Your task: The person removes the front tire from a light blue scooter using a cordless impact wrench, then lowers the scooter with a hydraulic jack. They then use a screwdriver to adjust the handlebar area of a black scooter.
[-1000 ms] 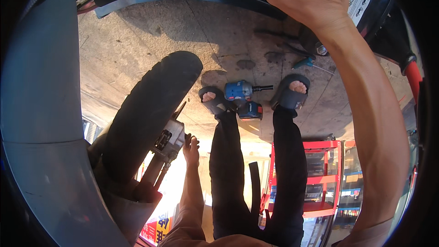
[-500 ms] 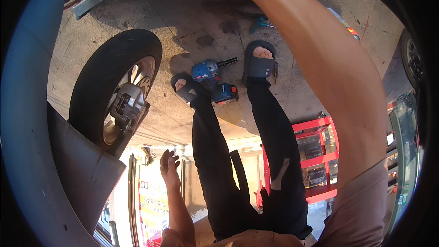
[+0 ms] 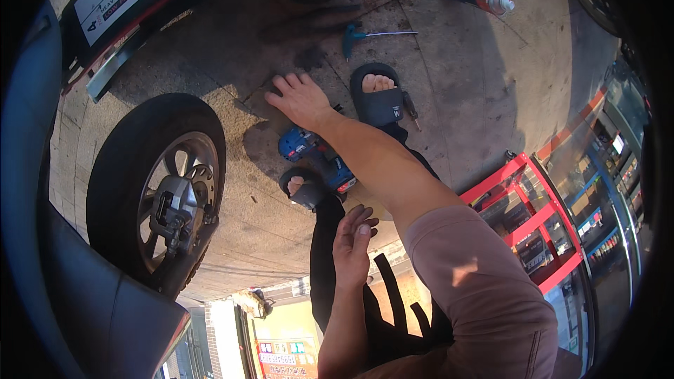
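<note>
Right hand (image 3: pixel 307 103) near blue cordless impact wrench (image 3: pixel 296 144), grip spread. Left hand (image 3: pixel 353 242) in front of the legs, grip loosely parted. Wrench on floor (image 3: pixel 463 84), beside left sandal (image 3: pixel 310 196).

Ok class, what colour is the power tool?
The power tool is mostly blue, best seen in the head view.
</note>
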Tool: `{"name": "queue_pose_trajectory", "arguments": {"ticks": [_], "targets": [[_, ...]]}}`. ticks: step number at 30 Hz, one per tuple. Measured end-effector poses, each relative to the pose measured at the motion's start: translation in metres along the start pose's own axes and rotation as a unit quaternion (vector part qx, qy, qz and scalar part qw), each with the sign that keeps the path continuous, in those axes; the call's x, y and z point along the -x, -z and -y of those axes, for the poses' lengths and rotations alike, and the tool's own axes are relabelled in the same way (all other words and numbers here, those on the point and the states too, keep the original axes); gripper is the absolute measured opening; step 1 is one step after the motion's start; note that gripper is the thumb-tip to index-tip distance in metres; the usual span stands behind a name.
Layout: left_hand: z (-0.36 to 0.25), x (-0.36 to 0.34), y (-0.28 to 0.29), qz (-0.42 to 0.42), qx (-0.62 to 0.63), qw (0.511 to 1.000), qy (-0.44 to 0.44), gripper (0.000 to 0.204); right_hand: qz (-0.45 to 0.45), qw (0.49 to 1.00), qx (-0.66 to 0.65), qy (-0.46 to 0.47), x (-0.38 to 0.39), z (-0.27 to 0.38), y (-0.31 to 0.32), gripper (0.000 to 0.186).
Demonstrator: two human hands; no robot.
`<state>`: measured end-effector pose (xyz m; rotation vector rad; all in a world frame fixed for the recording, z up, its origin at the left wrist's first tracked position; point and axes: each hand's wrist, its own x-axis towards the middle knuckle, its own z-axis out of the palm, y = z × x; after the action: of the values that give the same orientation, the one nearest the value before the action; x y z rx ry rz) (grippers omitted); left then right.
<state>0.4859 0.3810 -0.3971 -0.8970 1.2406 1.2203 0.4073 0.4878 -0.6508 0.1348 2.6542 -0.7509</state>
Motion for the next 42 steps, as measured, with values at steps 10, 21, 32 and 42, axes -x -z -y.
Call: {"name": "queue_pose_trajectory", "arguments": {"ticks": [10, 21, 32, 42], "targets": [[-0.009, 0.014, 0.056, 0.067, 0.021, 0.996, -0.061, 0.038, -0.083, 0.993, 0.059, -0.052, 0.029, -0.055, 0.011, 0.029], [0.063, 0.047, 0.067, 0.072, 0.014, 0.997, -0.024, 0.035, 0.023, 0.935, 0.153, -0.320, 0.199, -0.108, 0.014, 0.033], [0.055, 0.054, 0.055, 0.046, 0.058, 0.994, -0.082, 0.042, -0.100, 0.963, 0.152, -0.199, 0.015, -0.121, 0.056, 0.055], [0.073, 0.051, 0.027, 0.055, 0.043, 0.997, -0.043, 0.038, -0.001, 0.962, 0.007, -0.274, 0.165, -0.191, 0.056, 0.060]]}}
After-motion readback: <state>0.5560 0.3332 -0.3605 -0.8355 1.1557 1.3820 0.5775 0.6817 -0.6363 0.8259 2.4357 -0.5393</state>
